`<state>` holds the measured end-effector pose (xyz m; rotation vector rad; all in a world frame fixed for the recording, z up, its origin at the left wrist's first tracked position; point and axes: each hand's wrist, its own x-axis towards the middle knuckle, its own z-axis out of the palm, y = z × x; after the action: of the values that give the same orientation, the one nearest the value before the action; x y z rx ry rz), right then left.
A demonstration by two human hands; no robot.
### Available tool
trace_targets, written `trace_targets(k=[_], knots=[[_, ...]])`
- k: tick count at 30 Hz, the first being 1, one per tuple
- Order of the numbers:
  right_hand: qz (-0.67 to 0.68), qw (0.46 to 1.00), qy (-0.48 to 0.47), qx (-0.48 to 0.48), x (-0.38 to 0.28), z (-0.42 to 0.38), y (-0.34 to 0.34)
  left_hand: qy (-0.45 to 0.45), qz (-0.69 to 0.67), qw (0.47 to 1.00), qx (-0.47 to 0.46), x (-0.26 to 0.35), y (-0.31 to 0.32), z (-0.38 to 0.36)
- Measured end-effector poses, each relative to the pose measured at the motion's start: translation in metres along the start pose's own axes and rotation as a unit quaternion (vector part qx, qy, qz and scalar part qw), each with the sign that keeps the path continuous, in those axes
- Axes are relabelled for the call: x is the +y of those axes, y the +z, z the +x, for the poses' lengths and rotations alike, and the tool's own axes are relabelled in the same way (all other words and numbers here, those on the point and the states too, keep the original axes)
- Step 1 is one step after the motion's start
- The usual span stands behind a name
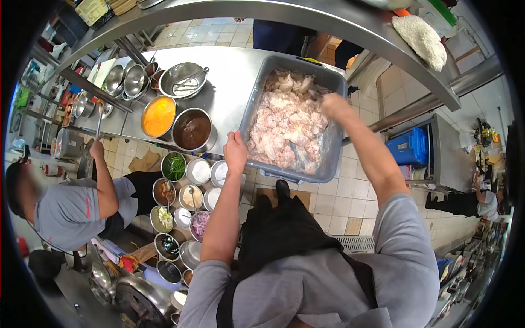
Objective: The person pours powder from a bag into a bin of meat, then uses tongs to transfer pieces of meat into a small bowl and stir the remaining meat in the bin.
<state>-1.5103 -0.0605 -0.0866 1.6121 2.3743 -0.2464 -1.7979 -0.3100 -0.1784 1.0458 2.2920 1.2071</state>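
A grey plastic tub point(342, 139) full of raw, pale pink meat pieces point(287, 117), which look like chicken, sits at the right end of the steel table. At its left rim, my left hand point(235, 148) is closed, with the fingers curled against the edge. Over the tub's right side, my right hand point(337, 107) is curled and slightly blurred above the meat. What it holds, if anything, is hidden.
Left of the tub stand a pot of brown liquid point(194, 131), a bowl of orange liquid point(158, 117) and a steel colander point(183, 80). Ingredient bowls, including chopped greens point(174, 167), lie below. A co-worker point(82, 205) works at left; a steel shelf point(240, 12) crosses overhead.
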Motion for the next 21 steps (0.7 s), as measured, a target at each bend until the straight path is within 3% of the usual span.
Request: trace_targets(k=[1,3,7,9,11,13,16,21], knots=[[-0.005,0.999,-0.045,0.016,-0.015,0.003,0.007,0.002,0.007,1.0,0.008,0.002,0.001,0.006],[-0.017,0.997,-0.063,-0.041,-0.054,-0.036,-0.005,0.0,0.023,1.0,0.009,0.005,0.002,0.0],[-0.046,0.985,-0.126,-0.104,-0.062,-0.085,-0.023,-0.016,0.007,1.0,0.014,0.01,0.001,0.001],[-0.053,0.982,-0.136,-0.119,-0.043,-0.106,-0.042,-0.021,0.003,1.0,0.012,0.008,0.002,-0.002],[-0.02,0.989,-0.069,-0.13,-0.029,-0.116,-0.095,-0.039,0.004,0.999,-0.005,0.013,-0.002,-0.003],[-0.031,0.993,-0.024,-0.112,-0.017,-0.104,-0.128,-0.043,-0.003,0.999,-0.008,0.012,-0.002,-0.003],[0.012,0.997,0.026,-0.069,0.007,-0.022,-0.092,-0.031,-0.005,0.999,-0.011,0.007,-0.002,-0.003],[0.011,0.995,-0.096,0.018,0.002,0.071,-0.049,-0.002,0.021,1.0,-0.002,0.002,0.002,0.002]])
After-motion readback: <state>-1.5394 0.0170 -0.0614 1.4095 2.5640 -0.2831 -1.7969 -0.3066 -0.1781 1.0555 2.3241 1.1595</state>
